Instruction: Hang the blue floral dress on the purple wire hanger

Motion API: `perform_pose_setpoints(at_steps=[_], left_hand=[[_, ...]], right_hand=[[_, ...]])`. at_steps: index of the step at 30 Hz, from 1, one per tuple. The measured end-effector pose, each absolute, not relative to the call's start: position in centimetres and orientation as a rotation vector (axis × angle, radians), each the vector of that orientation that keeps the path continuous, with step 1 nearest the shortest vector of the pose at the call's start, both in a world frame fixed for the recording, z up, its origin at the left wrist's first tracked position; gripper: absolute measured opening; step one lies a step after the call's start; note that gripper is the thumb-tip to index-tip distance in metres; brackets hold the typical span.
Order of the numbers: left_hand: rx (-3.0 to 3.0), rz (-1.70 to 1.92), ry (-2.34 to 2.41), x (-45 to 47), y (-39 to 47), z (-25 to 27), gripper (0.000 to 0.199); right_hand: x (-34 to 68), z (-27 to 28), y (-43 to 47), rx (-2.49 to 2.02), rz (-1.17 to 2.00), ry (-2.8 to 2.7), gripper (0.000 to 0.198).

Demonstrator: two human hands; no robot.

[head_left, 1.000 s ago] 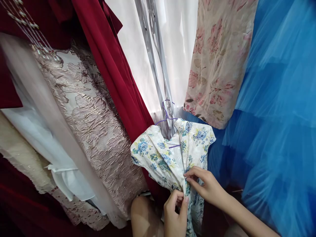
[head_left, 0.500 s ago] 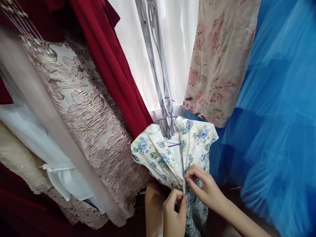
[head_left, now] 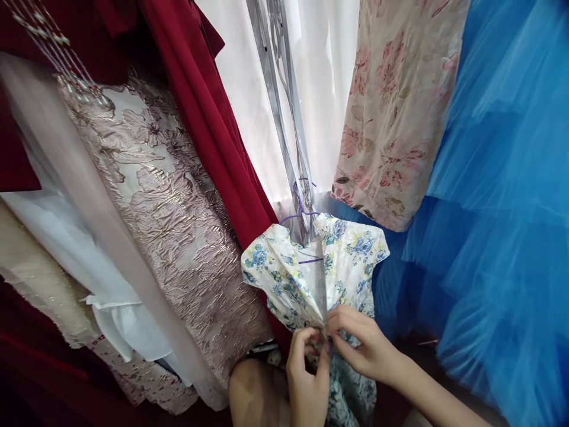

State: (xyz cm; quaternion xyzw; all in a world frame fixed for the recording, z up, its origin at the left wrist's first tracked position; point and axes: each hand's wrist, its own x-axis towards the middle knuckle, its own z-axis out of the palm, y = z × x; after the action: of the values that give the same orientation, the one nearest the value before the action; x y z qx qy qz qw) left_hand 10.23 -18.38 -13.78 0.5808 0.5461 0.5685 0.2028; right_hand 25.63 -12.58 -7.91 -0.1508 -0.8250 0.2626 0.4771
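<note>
A white dress (head_left: 351, 249) with blue and green flowers hangs from a purple wire hanger (head_left: 299, 204). Its front is parted at the neck, and the two edges meet lower down at my hands. My left hand (head_left: 310, 362) pinches the left front edge at the waist. Right beside it, my right hand (head_left: 355, 341) is closed on the opposite edge, thumb and fingertips together. Any small fastener between the fingertips is too hidden to make out. Below the hands the dress falls in dark folds.
A grey metal stand (head_left: 282, 112) rises behind the hanger, before a white curtain (head_left: 240, 77). Left hang a dark red garment (head_left: 208, 118) and a pink textured gown (head_left: 178, 225). Right are a pink-flowered cloth (head_left: 395, 118) and blue tulle (head_left: 498, 225). A bare knee (head_left: 255, 391) is below.
My right hand has come down and left, from above my left hand to level with it. The neck opening looks wider, and the view has shifted slightly.
</note>
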Motion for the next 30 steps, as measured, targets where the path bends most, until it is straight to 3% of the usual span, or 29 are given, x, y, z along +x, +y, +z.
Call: perform_pose_setpoints(at_steps=[5, 16, 30], left_hand=[[1.75, 1.641, 1.596, 10.7, -17.7, -11.4, 0.003], [1.805, 1.57, 1.571, 11.6, -18.0, -11.7, 0.02], [1.848, 1.456, 1.541, 13.0, -18.7, -13.3, 0.022]], right_hand=[[25.8, -7.4, -13.6, -0.383, 0.66, -2.045, 0.018], [25.4, -7.1, -10.9, -0.418, 0.644, -1.924, 0.016], [22.2, 3.6, 0.1, -0.47, 0.193, -1.7, 0.023]])
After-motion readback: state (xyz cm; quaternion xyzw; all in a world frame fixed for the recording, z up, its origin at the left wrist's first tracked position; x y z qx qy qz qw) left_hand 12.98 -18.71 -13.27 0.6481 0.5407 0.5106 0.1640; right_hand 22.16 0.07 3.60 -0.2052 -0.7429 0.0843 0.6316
